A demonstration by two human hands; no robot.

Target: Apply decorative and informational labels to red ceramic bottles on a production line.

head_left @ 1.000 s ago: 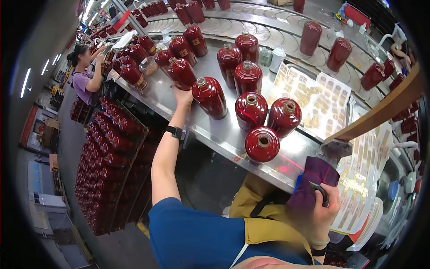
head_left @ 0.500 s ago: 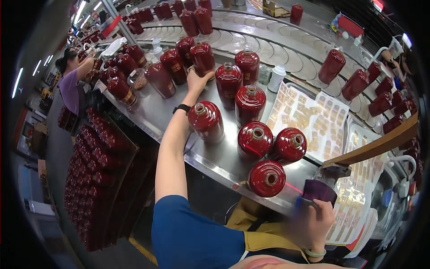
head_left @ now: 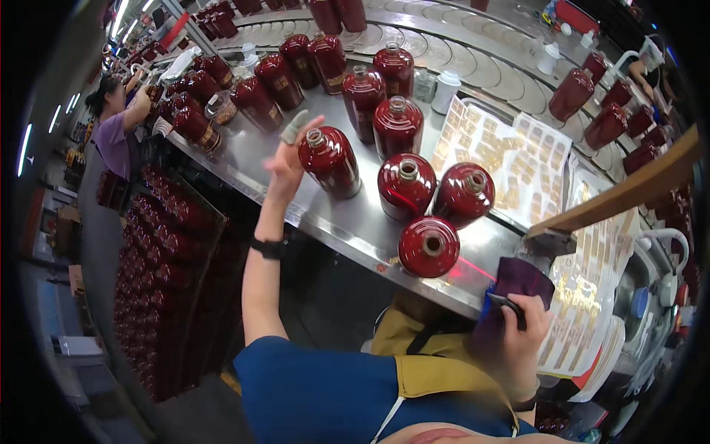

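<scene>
My left hand (head_left: 287, 164) is raised over the metal table with fingers spread and nothing in them; a grey-green cover sits on one fingertip. Right beside it stands a glossy dark red bottle (head_left: 330, 163) with an uncapped neck; whether they touch, I cannot tell. My right hand (head_left: 526, 333) is closed on a small black object (head_left: 509, 305), partly hidden by the fingers. It is against a dark purple, shiny piece (head_left: 523, 280) at the table's near right edge. Nearest to that piece is another red bottle (head_left: 429, 247), with a red light line running beside it.
Several more red bottles (head_left: 364, 103) stand across the table (head_left: 344, 238). Sheets of gold labels (head_left: 510, 166) lie at the right, below a wooden arm (head_left: 617, 189). A curved conveyor (head_left: 458, 74) runs behind. Stacked bottles (head_left: 159, 296) and a co-worker (head_left: 117, 133) are at left.
My left hand has let go of a bottle in the far row and come back nearer, its fingers spreading. That bottle stays standing there. My right hand remains by the purple piece.
</scene>
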